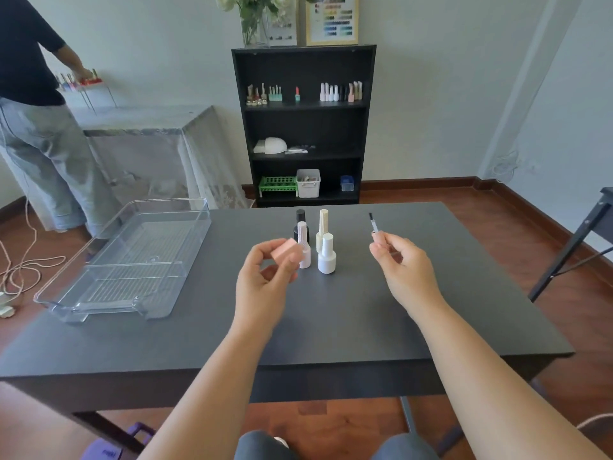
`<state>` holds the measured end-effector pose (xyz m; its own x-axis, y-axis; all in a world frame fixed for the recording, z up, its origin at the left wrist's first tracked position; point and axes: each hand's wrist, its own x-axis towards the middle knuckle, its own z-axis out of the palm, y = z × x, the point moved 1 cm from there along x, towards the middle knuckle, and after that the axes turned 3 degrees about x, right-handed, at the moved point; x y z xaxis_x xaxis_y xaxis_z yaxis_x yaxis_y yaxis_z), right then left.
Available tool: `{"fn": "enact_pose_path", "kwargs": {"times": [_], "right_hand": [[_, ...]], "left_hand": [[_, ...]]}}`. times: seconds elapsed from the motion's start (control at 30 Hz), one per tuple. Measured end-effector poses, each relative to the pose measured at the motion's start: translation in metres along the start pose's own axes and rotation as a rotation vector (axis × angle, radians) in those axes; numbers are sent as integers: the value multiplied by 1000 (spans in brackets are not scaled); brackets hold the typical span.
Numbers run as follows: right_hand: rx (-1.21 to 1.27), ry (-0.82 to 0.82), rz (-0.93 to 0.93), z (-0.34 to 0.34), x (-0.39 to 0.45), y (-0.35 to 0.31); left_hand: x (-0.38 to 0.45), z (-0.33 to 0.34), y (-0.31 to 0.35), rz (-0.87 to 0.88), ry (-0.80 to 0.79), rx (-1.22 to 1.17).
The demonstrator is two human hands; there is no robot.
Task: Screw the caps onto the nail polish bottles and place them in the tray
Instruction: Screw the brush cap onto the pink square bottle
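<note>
We hold the pink bottle (pixel 286 250) in our left hand (pixel 265 277), just left of the standing bottles (pixel 315 240), fingers pinching it. Our right hand (pixel 403 263) pinches the brush cap (pixel 374 227), bristles up. A misaimed brush could smear the neck or cross-thread; both forearms hover above the surface (pixel 365 320), the clear tray (pixel 132 260) further left.

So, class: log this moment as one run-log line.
left hand: holds pink bottle | right hand: pinches brush cap | tray: holds no bottles | four capped bottles: on table
</note>
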<state>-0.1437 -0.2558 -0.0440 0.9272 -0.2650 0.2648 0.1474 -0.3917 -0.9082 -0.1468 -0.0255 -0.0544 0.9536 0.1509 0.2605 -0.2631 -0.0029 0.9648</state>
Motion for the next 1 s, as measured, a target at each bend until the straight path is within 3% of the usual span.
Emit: {"fn": "enact_pose_path", "kwargs": {"times": [0.17, 0.33, 0.53, 1.0], "right_hand": [[81, -115, -51, -12, -28, -17], [-161, -161, -239, -13, -42, -29], [-270, -175, -402, -16, -44, -44], [-342, -172, -499, -20, -48, -56]], "left_hand": [[-23, 1, -5, -92, -60, -43], [-32, -3, -3, -130, -112, -21], [-36, -4, 1, -124, -132, -27], [-42, -7, 17, -87, -165, -21]]}}
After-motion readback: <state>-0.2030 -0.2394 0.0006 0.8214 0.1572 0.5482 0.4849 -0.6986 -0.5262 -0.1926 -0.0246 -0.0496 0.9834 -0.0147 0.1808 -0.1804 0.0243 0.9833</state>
